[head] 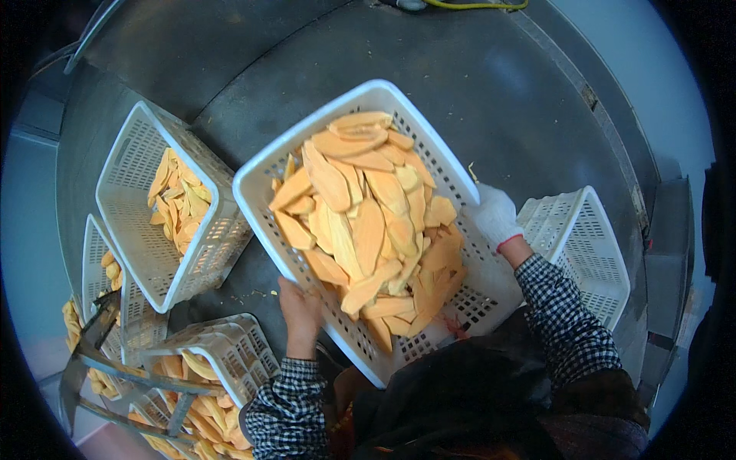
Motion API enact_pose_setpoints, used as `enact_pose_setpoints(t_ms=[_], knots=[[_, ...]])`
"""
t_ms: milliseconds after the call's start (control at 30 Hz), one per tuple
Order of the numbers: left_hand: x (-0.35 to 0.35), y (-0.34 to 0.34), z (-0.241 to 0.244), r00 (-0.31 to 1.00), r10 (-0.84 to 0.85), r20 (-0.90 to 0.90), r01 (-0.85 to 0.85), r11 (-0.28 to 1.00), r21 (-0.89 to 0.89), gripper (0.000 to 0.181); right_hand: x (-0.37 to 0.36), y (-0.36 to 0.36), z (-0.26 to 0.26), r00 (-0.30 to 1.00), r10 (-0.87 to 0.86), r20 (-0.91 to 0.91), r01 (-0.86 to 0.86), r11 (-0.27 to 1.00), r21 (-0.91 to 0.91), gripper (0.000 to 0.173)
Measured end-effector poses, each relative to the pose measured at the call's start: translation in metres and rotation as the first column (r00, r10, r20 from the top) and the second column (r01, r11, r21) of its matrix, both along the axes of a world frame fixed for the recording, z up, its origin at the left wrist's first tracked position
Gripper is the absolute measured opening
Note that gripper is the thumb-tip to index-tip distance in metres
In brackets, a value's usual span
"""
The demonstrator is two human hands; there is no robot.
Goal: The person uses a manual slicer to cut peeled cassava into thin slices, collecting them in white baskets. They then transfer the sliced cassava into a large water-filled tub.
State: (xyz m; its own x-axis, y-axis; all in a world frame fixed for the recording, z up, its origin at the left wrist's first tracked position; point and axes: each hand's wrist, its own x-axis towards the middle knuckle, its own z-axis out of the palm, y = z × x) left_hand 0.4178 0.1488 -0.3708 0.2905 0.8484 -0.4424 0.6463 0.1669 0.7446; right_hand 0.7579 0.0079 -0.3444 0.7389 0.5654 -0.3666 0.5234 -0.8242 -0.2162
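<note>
A white perforated plastic basket (312,127) is held tilted in front of my body. Inside it lies a heap of flat, orange-yellow slices (368,236) that look like sliced sweet potato. My left hand (300,313), bare, grips the basket's near left rim, its fingers partly hidden. On the opposite side my right hand (492,214), in a white knitted glove with a red cuff edge, holds the rim. The basket's lower end is close to my dark apron (460,397), which covers part of it.
Left stands another white basket (155,135) with some slices. Below it are a narrower-looking basket (103,247) and a basket (230,345) near more slices (215,420). A metal frame (138,376) crosses there. Right is a white basket (581,253). A yellow cord (477,6) lies on the dark floor (460,75).
</note>
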Motion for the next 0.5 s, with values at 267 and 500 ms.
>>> enact_pose_setpoints(t_ms=[267, 500], knots=[[0.063, 0.105, 0.013, 0.997, 0.063, 0.052, -0.076, 0.952, 0.296, 0.021, 0.064, 0.101, 0.023, 0.983, 0.177, 0.043, -0.182, 0.956, 0.229, 0.037], [0.091, 0.151, 0.025, 0.994, 0.111, -0.022, -0.107, 0.986, 0.130, 0.023, 0.099, 0.141, 0.014, 0.973, 0.209, 0.096, -0.221, 0.966, 0.137, 0.038]])
